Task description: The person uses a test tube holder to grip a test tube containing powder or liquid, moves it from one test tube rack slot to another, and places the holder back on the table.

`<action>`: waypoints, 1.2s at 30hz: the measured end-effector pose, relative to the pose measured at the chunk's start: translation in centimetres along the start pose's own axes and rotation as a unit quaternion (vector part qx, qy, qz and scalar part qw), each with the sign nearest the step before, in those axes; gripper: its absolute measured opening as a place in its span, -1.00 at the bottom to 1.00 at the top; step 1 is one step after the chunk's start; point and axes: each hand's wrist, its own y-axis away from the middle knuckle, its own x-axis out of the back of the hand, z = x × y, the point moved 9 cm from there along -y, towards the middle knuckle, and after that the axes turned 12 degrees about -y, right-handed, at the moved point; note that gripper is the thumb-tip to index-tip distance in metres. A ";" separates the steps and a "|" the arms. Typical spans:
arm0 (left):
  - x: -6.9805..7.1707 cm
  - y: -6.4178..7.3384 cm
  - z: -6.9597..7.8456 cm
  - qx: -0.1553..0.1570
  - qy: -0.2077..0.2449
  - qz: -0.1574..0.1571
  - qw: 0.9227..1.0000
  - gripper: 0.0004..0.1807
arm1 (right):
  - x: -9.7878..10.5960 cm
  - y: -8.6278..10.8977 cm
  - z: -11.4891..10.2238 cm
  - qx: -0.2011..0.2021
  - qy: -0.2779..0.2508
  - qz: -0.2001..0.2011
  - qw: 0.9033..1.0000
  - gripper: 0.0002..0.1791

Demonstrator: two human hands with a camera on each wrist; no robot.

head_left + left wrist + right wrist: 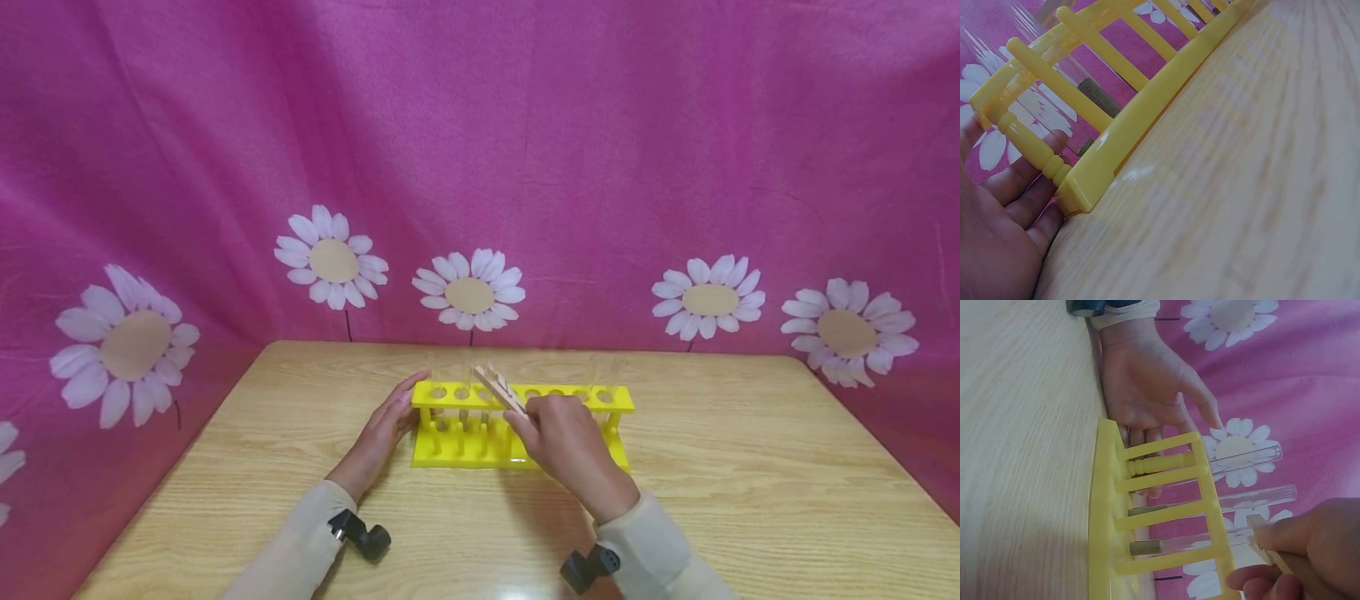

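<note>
A yellow test tube rack stands on the table, with clear test tubes in it at both ends. My right hand grips a wooden test tube holder, angled up and left over the rack. Its tip is at the upper part of the third test tube from the left; whether it clasps the glass I cannot tell. Dark greenish-brown matter sits at that tube's bottom. My left hand rests against the rack's left end, its fingers extended behind the end post.
The wood-grain table extends around the rack. Behind it hangs a magenta cloth printed with large white flowers. Short yellow pegs rise along the rack's front. Two more test tubes stand at its right end.
</note>
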 end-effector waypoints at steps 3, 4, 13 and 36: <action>0.0 0.0 0.0 0.001 -0.003 0.000 1.000 -0.36 | -0.2 -0.1 0.3 -0.010 -0.004 -0.005 1.000 -0.60; 0.0 0.0 0.0 0.001 -0.003 0.000 1.000 -0.37 | -0.3 -0.1 0.3 -0.013 -0.005 -0.007 1.000 -0.60; 0.0 0.0 0.0 0.001 -0.004 0.000 1.000 -0.37 | -0.4 -0.1 0.6 -0.039 -0.004 -0.019 0.999 -0.59; -0.1 0.0 -0.1 0.002 -0.002 -0.008 1.000 -0.45 | 0.5 -0.2 1.1 -0.069 0.008 -0.031 0.997 -0.69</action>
